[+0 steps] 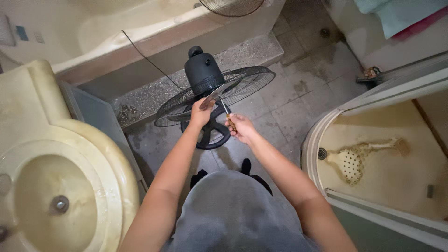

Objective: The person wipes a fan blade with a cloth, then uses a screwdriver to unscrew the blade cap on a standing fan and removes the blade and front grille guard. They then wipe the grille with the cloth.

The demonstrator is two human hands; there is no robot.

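Risk, as judged from this view: the screwdriver point(227, 116) tip could slip off its seat and skate across the wire guard point(242, 84), since you are driving it at a slant while the fan point(205, 74) stands loose on the tile floor point(298, 98); the fan could also tip away from you, because only your left hand point(200, 113) steadies it; the cord point(149, 58) trailing beyond that hand toward the tub point(116, 28) could snag if the fan shifts. Your right hand point(240, 128) is closed around the screwdriver's amber handle, shaft pointing up and away from it toward the fan's middle; your left hand is curled shut on a pale blade-like part point(212, 95) just beside the shaft, touching the guard's rim; whether the tip is seated, cannot tell; the fan sits directly ahead of both hands, its round base point(210, 135) below them.
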